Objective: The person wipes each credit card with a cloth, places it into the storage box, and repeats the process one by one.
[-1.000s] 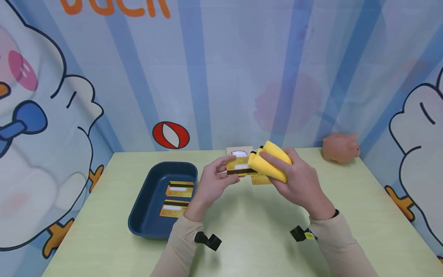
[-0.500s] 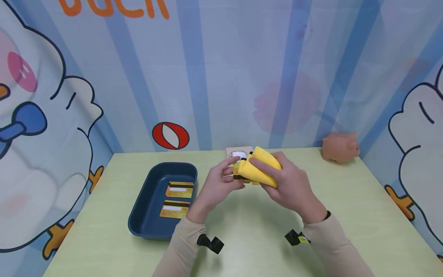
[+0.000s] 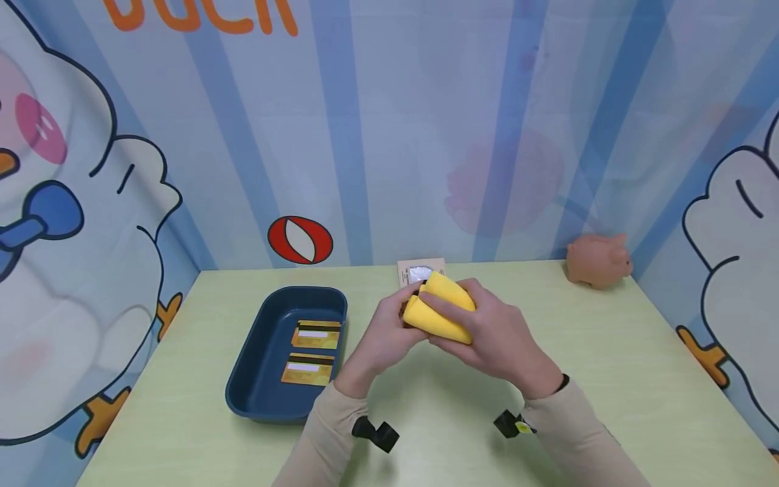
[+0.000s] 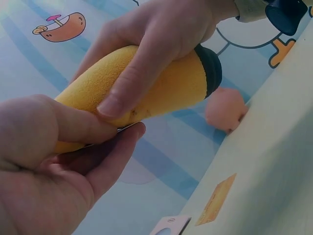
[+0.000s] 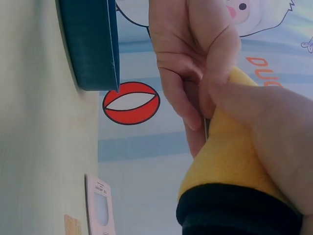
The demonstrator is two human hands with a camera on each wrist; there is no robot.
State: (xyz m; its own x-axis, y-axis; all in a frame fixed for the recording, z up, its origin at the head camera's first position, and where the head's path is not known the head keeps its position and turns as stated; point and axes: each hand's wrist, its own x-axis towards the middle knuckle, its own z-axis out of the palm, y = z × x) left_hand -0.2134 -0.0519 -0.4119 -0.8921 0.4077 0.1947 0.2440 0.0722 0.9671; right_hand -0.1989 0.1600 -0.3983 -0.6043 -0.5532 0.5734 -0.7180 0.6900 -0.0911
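Over the middle of the table my right hand [image 3: 499, 338] grips a folded yellow cloth [image 3: 441, 318] with a black edge. Facing it, my left hand [image 3: 389, 331] pinches a gold bank card. The cloth hides that card in the head view; just its thin edge [image 4: 128, 126] shows between my left fingers in the left wrist view. The cloth lies against the card, and my left thumb touches the cloth too. From the right wrist, the cloth's black edge [image 5: 234, 210] appears near the camera, with my left hand beyond it.
A dark blue tray [image 3: 255, 379] at the left holds an upper gold card [image 3: 316, 335] and a lower one [image 3: 307, 370]. Behind my hands lies a pale packet [image 3: 404, 267] with a clear window. Another gold card [image 4: 215, 200] lies beside it. A pink pig figure [image 3: 599, 262] stands back right.
My right hand has slid the yellow cloth leftward and slightly down over the gold card, covering it. My left hand has shifted slightly right and its fingers have closed in against the cloth.
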